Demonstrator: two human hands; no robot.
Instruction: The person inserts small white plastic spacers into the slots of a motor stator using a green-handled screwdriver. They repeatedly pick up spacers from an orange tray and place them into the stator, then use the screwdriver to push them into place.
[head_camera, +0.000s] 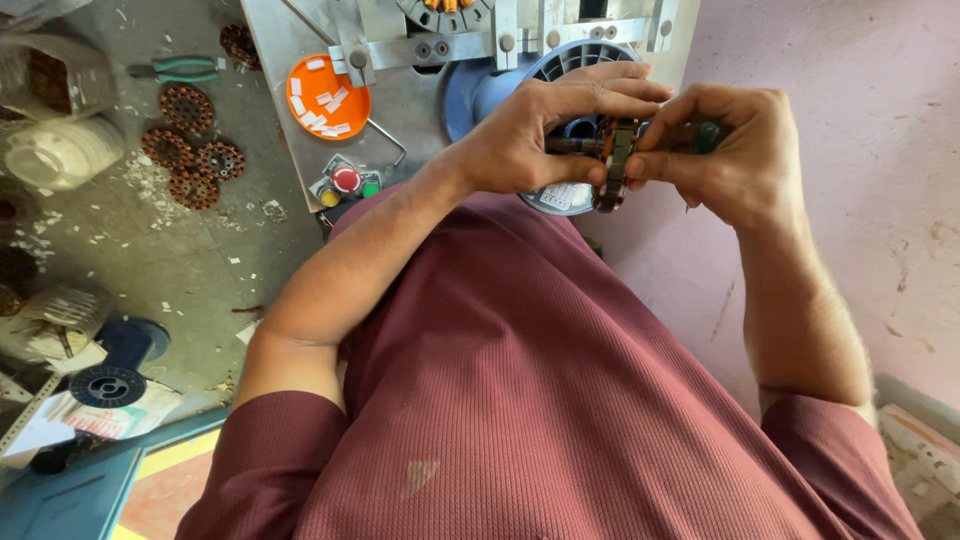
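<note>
We pinch the small wound motor core (612, 165) at upper centre, left hand (540, 135) and right hand (725, 150) both clamped on it. We judge steady fingertip grips on opposite sides work best.

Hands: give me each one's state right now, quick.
Left hand: closed, gripping the rotor with thumb and fingers.
Right hand: closed, pinching the same rotor from the other side.
</note>
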